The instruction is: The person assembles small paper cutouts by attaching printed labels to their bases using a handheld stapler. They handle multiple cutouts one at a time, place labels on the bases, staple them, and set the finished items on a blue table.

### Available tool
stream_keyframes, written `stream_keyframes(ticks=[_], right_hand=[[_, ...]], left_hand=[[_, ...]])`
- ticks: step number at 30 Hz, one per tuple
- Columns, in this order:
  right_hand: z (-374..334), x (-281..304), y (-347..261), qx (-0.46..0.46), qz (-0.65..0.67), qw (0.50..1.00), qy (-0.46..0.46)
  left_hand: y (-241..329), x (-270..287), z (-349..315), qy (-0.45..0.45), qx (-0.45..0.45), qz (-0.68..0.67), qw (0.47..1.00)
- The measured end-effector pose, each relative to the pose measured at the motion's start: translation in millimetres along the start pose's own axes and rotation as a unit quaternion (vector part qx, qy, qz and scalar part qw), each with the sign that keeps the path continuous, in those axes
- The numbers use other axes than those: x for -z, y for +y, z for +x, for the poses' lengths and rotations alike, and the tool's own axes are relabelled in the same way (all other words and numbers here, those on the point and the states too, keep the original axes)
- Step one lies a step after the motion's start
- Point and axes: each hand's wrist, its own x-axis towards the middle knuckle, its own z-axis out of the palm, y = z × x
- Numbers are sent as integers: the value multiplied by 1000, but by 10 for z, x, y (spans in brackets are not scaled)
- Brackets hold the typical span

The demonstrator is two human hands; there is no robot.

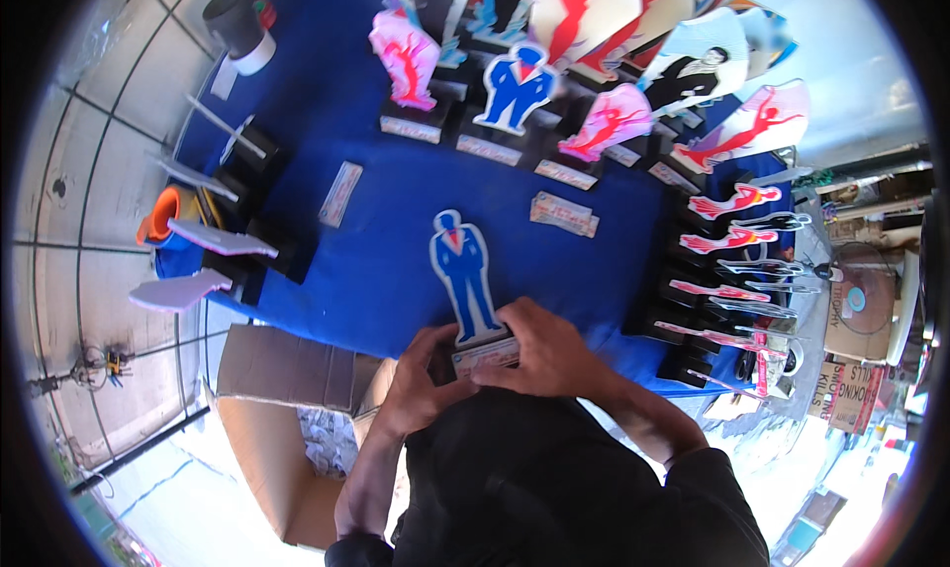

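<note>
A trophy (463, 270) with a flat cut-out figure in a blue suit and cap stands upright at the near edge of the blue-covered table. Its dark base carries a pale printed label (485, 357) on the front. My left hand (421, 377) grips the base from the left side, and my right hand (546, 351) wraps round its right side, thumb against the label. Beyond the trophy lie a small stack of label strips (564, 214) and another label strip (341, 194) to the left.
Several finished-looking trophies (517, 87) crowd the table's far side, with a row of trophies (730, 238) at right and more trophies (223, 238) at left. An orange tape roll (163, 214) and a dark cup-like object (236, 28) sit left. An open cardboard box (252, 453) stands lower left.
</note>
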Motion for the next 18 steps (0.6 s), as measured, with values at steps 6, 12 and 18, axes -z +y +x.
stream_keyframes(ticks=[6, 12, 18], right_hand=[[12, 24, 103, 70, -2, 997, 38], [15, 212, 239, 14, 194, 975, 110], [205, 458, 519, 161, 377, 809, 421]], left_hand=[[122, -148, -124, 17, -57, 3, 998], [281, -526, 34, 39, -110, 76, 990], [377, -641, 180, 120, -124, 104, 979]])
